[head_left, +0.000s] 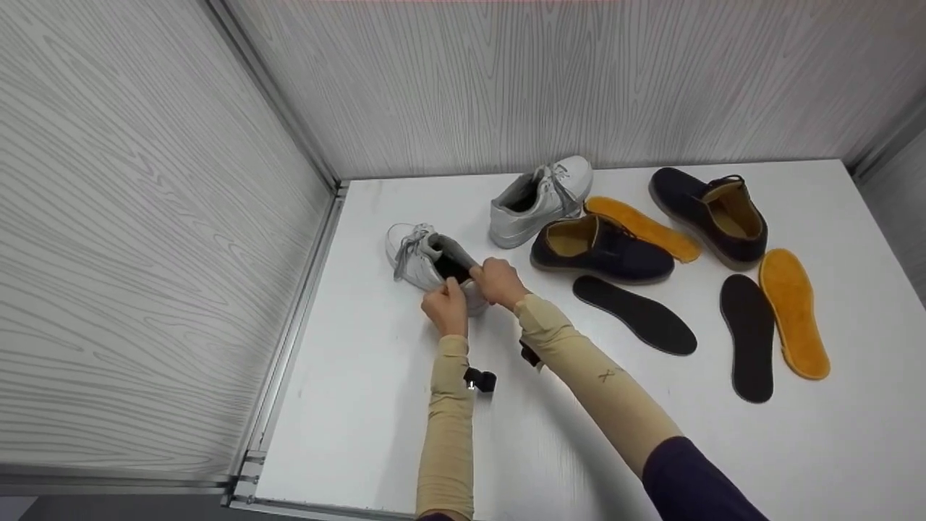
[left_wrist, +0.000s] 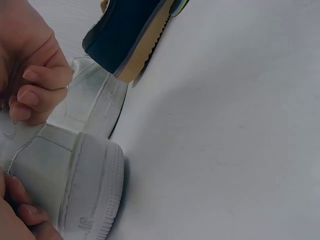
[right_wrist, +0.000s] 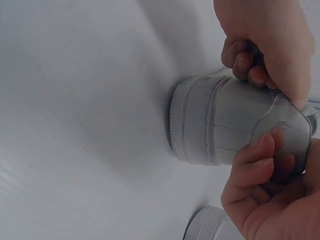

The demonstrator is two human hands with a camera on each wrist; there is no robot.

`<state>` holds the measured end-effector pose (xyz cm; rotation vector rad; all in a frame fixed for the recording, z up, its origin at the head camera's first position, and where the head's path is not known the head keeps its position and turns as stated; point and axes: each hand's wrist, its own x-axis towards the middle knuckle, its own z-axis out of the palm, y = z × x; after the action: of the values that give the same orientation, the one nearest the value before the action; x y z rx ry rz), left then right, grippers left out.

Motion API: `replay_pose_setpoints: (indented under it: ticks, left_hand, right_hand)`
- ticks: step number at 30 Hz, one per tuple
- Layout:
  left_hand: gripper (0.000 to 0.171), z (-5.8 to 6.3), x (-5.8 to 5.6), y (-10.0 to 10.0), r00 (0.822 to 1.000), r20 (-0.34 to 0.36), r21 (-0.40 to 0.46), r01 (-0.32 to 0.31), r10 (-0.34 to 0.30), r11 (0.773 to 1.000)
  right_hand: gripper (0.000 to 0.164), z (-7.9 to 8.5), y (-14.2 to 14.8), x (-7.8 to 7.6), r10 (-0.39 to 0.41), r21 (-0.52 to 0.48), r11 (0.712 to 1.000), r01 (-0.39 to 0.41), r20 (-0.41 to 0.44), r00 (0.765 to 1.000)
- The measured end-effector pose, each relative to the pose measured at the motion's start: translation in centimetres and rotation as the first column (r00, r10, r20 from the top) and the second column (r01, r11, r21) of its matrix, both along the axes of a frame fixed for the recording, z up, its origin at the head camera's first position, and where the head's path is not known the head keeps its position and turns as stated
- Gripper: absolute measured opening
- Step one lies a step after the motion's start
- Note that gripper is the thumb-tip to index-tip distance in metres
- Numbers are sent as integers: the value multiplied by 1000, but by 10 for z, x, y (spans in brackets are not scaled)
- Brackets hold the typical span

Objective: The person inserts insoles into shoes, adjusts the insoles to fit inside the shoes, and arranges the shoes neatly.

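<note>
A white lace-up sneaker (head_left: 417, 269) stands on the white table, its toe pointing to the far left and its heel toward me. My left hand (head_left: 445, 307) pinches the collar on the near side of the heel opening. On the opposite side, my right hand (head_left: 499, 281) grips the collar edge with curled fingers. The sneaker's inside looks dark between the hands. In the left wrist view the heel (left_wrist: 92, 185) of the sneaker faces the camera, a hand at either side. The right wrist view shows the heel tab (right_wrist: 282, 125) between both hands; the thumbs are partly hidden.
Another white sneaker (head_left: 579, 174) stands behind. To the right are two navy shoes, one nearer (head_left: 640, 259) and one farther (head_left: 676, 189), two orange insoles (head_left: 796, 311) and two black insoles (head_left: 749, 340). Grey wood-grain panels (head_left: 506, 87) wall the table's back and left.
</note>
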<state>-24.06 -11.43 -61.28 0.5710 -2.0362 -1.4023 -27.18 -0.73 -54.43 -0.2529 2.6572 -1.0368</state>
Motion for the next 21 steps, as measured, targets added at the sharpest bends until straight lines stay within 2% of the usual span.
replay_pose_setpoints:
  ticks: [6,12,15,21]
  left_hand:
    - [50,5,8,6,995,-104,-78,5,-13,997]
    - [52,19,18,12,980,-175,-110,75,-94,991]
    - [52,27,23,15,964,-211,-116,137,-160,984]
    - [50,41,36,14,927,-258,-189,226,-270,956]
  right_hand:
    - [33,4,9,12,-16,-54,998,13,-62,998]
    - [40,8,23,25,-28,-127,992,2,-198,980]
    - [41,12,30,33,-47,-164,986,8,-231,972]
    - [40,26,40,55,-86,-215,976,40,-208,974]
